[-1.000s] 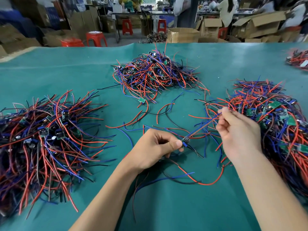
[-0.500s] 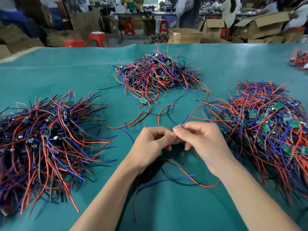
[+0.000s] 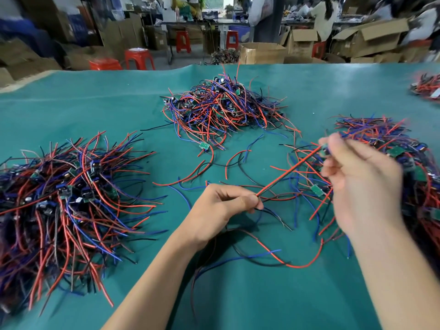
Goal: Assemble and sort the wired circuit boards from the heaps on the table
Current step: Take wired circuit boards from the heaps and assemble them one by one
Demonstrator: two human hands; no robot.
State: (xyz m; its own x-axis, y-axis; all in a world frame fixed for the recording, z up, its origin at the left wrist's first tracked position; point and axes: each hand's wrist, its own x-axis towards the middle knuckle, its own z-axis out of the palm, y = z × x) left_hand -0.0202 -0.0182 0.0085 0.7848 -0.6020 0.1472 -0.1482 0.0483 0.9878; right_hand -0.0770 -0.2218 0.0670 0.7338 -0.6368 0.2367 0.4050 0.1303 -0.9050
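**Hands apart, wire drawn taut**

Since half a second ago the right hand point(image 3: 357, 184) has pulled up and right, away from the left hand point(image 3: 221, 208). Between them a red wire point(image 3: 289, 171) runs diagonally: left thumb and forefinger pinch its near end, the blurred right hand pinches the far end, apparently at a small board. On the counter point(image 3: 71, 110), the right heap point(image 3: 404, 163) lies just beyond the right hand, nearest; the left heap point(image 3: 59, 198) and far heap point(image 3: 221, 108) are well apart.

Two bare forearms — no sleeves, gloves or rings on the left hand point(image 3: 221, 206) or right hand point(image 3: 364, 186).
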